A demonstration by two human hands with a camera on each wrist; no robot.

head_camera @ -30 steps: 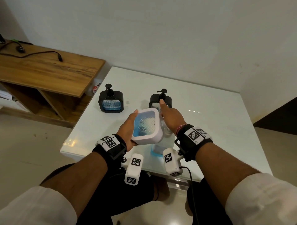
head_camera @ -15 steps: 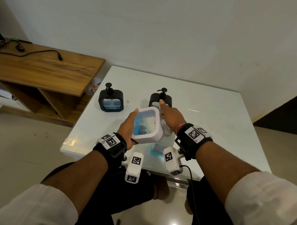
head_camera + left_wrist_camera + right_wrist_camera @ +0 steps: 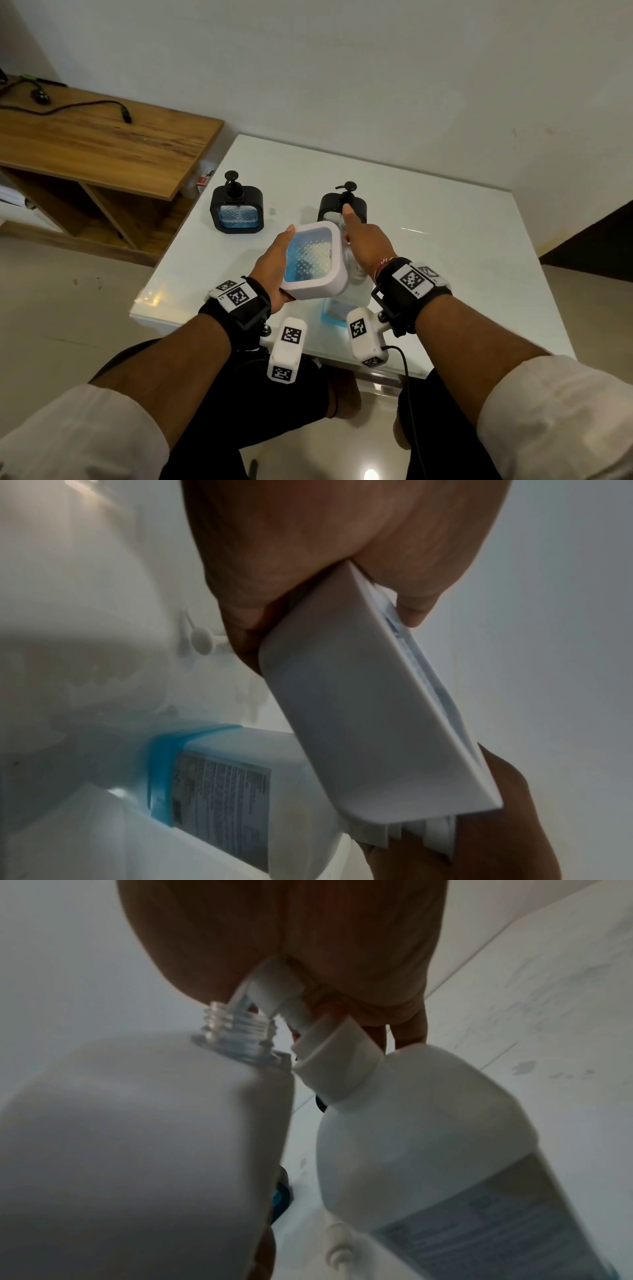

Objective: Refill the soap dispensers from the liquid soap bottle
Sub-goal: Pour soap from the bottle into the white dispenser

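Observation:
My left hand (image 3: 275,262) grips a white square soap dispenser (image 3: 310,260), tilted above the table with its clear threaded neck (image 3: 236,1031) uncapped. My right hand (image 3: 366,243) sits on top of the white liquid soap bottle (image 3: 428,1137), wrapped round its pump head (image 3: 274,988), index finger stretched forward. The pump spout reaches to the dispenser's neck. The bottle has a blue base (image 3: 334,313) and stands near the table's front edge. In the left wrist view the dispenser (image 3: 359,710) sits in front of the labelled bottle (image 3: 219,777).
Two black dispensers stand on the white table (image 3: 445,257): one at the left (image 3: 237,214), one (image 3: 337,205) just beyond my right index finger. A loose white pump (image 3: 202,642) lies on the table. A wooden shelf (image 3: 102,144) with a cable stands at the left.

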